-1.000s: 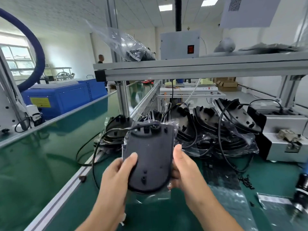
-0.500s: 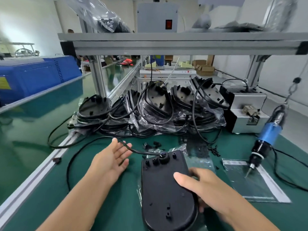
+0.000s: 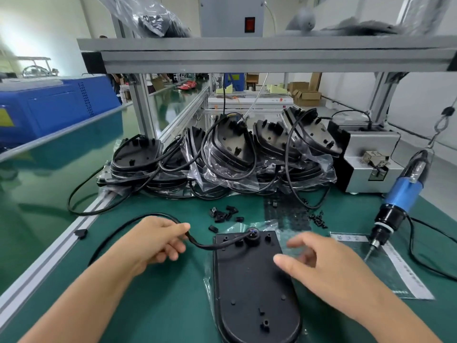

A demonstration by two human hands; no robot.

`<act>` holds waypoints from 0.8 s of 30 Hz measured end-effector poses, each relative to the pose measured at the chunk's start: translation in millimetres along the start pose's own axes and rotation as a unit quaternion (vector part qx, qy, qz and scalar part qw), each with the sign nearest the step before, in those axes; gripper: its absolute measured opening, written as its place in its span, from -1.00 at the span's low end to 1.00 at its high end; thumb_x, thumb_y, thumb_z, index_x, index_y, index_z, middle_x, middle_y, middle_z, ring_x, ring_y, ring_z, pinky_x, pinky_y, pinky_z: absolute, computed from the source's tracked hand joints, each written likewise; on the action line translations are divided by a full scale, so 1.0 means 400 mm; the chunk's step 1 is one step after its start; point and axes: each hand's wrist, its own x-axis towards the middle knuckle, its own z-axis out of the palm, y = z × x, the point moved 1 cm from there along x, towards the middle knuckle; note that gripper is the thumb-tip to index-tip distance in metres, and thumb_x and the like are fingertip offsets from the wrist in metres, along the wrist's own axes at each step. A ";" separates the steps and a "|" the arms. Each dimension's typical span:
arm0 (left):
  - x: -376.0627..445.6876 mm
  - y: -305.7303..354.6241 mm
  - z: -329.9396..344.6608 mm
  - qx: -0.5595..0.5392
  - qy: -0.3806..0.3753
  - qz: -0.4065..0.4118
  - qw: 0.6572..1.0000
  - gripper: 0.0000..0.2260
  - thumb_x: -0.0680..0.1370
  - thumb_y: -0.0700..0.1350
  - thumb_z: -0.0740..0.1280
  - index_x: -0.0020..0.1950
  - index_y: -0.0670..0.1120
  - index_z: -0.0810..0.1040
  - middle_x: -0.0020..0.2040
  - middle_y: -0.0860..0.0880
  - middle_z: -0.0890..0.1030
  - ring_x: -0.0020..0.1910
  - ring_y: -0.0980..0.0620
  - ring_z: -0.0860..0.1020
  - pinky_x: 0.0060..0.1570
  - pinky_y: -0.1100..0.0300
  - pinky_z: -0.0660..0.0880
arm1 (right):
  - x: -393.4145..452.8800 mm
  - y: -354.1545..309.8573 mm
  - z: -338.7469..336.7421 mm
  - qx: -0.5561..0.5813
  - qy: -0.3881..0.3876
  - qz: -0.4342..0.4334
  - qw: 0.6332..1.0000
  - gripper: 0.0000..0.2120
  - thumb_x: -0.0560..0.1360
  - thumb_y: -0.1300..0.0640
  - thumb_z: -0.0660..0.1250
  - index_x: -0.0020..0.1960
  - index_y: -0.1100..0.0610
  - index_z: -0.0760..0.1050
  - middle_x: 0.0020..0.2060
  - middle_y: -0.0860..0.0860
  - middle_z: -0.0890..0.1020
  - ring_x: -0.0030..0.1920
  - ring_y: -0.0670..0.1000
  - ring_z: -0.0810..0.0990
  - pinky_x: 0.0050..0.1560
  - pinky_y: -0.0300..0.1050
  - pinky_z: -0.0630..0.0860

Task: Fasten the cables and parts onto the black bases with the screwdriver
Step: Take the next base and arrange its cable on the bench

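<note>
The black base lies flat near the desk's front edge. Left grip pinches its cable; right grip hovers over it, fingers released.

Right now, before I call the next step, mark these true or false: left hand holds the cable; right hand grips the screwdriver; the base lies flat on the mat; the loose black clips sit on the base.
1. The left hand holds the cable. True.
2. The right hand grips the screwdriver. False: it hangs untouched at the right.
3. The base lies flat on the mat. True.
4. The loose black clips sit on the base. False: they lie on the mat behind it.
</note>
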 end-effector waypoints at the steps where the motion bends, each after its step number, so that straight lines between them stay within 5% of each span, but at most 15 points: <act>1: 0.006 0.001 -0.003 0.098 0.030 0.027 0.994 -0.75 0.51 -0.02 0.41 -0.28 -0.14 0.55 -0.47 -0.02 0.60 -0.58 0.11 0.47 -0.52 0.33 0.29 | 0.012 -0.005 0.001 0.009 0.025 -0.033 0.999 -0.55 0.31 -0.45 0.21 0.14 -0.31 0.42 -0.06 -0.33 0.56 -0.03 -0.33 0.50 -0.02 -0.32 0.40; 5: 0.033 0.051 0.032 0.370 0.136 0.178 0.902 -0.79 0.42 0.04 0.48 -0.30 0.02 0.50 -0.35 0.13 0.54 -0.27 0.11 0.53 -0.26 0.24 0.37 | 0.078 -0.049 0.016 0.015 0.012 -0.164 0.986 -0.54 0.48 -0.23 0.31 0.36 -0.29 0.35 0.23 -0.41 0.38 0.30 -0.30 0.26 0.23 -0.29 0.22; 7: 0.054 0.084 0.068 0.420 0.077 0.241 0.872 -0.89 0.43 0.00 0.48 -0.15 0.08 0.57 -0.23 0.17 0.54 -0.11 0.07 0.53 -0.11 0.22 0.41 | 0.111 -0.068 0.020 0.014 -0.008 -0.188 0.982 -0.62 0.51 -0.17 0.33 0.32 -0.25 0.43 0.22 -0.35 0.46 0.27 -0.28 0.32 0.25 -0.29 0.26; 10: 0.093 0.105 0.106 0.489 0.015 0.248 0.836 -0.73 0.47 -0.07 0.45 0.17 0.04 0.61 0.05 0.05 0.59 0.10 0.02 0.54 0.11 0.19 0.45 | 0.147 -0.090 0.018 0.039 -0.050 -0.208 0.976 -0.79 0.50 -0.07 0.40 0.13 -0.18 0.59 0.05 -0.25 0.61 0.10 -0.31 0.47 0.07 -0.46 0.31; 17: 0.108 0.098 0.093 0.408 0.021 0.270 0.872 -0.87 0.46 -0.13 0.47 0.00 -0.01 0.69 -0.11 0.06 0.65 -0.19 0.18 0.50 -0.27 0.50 0.30 | 0.157 -0.072 0.040 0.136 -0.062 -0.216 0.965 -0.95 0.50 0.06 0.42 -0.05 -0.07 0.64 -0.17 -0.24 0.65 -0.09 -0.27 0.56 -0.04 -0.45 0.39; 21: 0.043 0.136 0.082 0.307 -0.004 0.354 0.884 -0.90 0.46 -0.15 0.47 -0.06 0.02 0.68 -0.25 0.22 0.61 -0.20 0.33 0.54 -0.17 0.56 0.36 | 0.157 -0.064 0.049 0.143 -0.055 -0.222 0.963 -0.90 0.50 0.04 0.42 -0.07 -0.17 0.60 -0.16 -0.24 0.65 -0.06 -0.22 0.57 0.02 -0.34 0.44; 24: -0.004 0.154 0.094 0.334 -0.037 0.407 0.849 -0.88 0.49 -0.20 0.41 -0.03 -0.01 0.66 -0.22 0.22 0.56 -0.18 0.35 0.51 -0.14 0.56 0.33 | 0.157 -0.062 0.060 0.155 -0.028 -0.227 0.961 -0.86 0.49 0.06 0.42 -0.12 -0.20 0.57 -0.18 -0.27 0.65 -0.07 -0.20 0.59 0.03 -0.28 0.47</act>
